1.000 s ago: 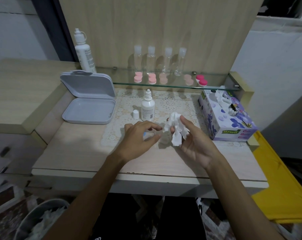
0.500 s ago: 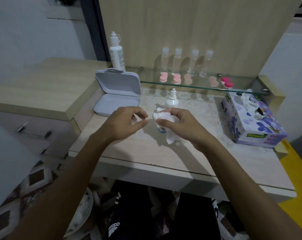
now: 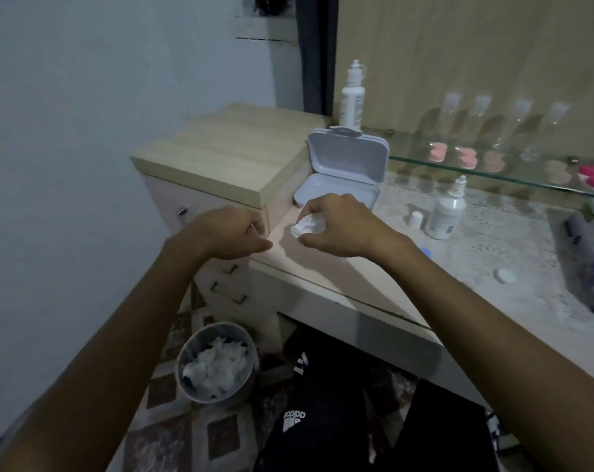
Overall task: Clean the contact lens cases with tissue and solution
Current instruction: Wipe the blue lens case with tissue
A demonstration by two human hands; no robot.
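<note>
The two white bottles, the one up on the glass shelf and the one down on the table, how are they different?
The shelf bottle is taller and slimmer; the table bottle is shorter and squatter. The shelf bottle stands on the glass shelf behind the open grey case; the table bottle stands lower, on the lace mat, with a small white cap beside it. Both are white, upright, labelled and have a narrow nozzle on top.

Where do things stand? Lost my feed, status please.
Right hand grips crumpled tissue above desk edge. Left hand curled, contents unclear. Bin of used tissues below. Nothing blocking.
</note>
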